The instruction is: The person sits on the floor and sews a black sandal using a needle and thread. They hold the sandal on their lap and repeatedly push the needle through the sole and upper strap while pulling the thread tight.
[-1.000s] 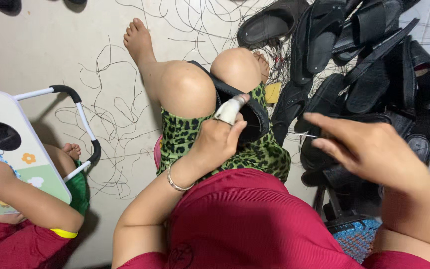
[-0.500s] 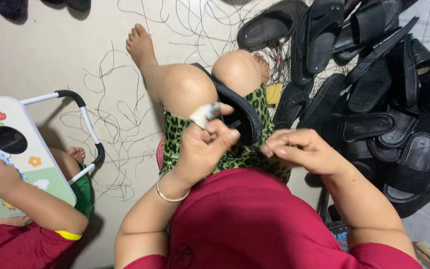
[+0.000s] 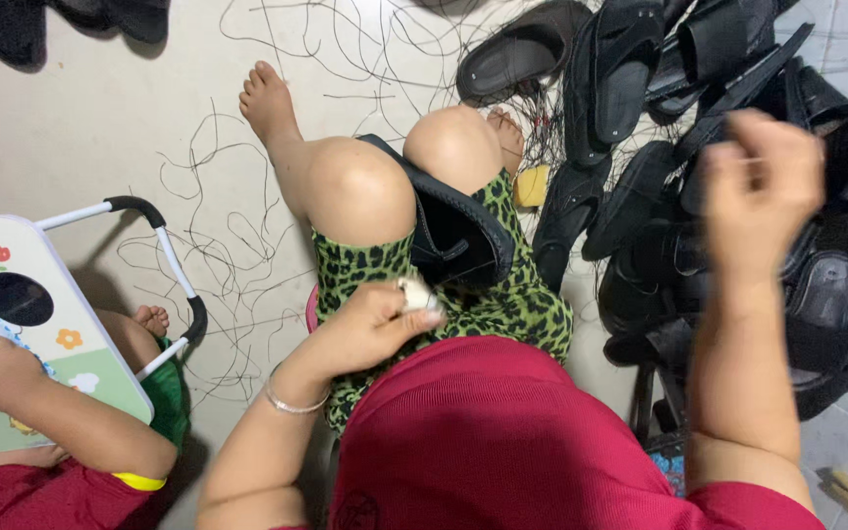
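A black sandal (image 3: 458,231) is wedged between my bare knees, over my green leopard-print shorts. My left hand (image 3: 370,324), with a bangle on its wrist, has its fingers curled. Its white-taped thumb presses against the sandal's near end. My right hand (image 3: 763,186) is raised high to the right and blurred by motion. Its fingers are pinched on a thin thread (image 3: 743,160) that I can barely make out.
A pile of black sandals (image 3: 699,108) fills the floor on the right. Loose black threads (image 3: 238,236) lie scattered over the pale floor. At the left, another person's arm (image 3: 41,412) rests on a small white table (image 3: 71,294). A yellow block (image 3: 532,186) sits by my foot.
My right hand has swung from beside the sandal up and out to the right. My left hand has slid from the top of the sandal down to its near end.
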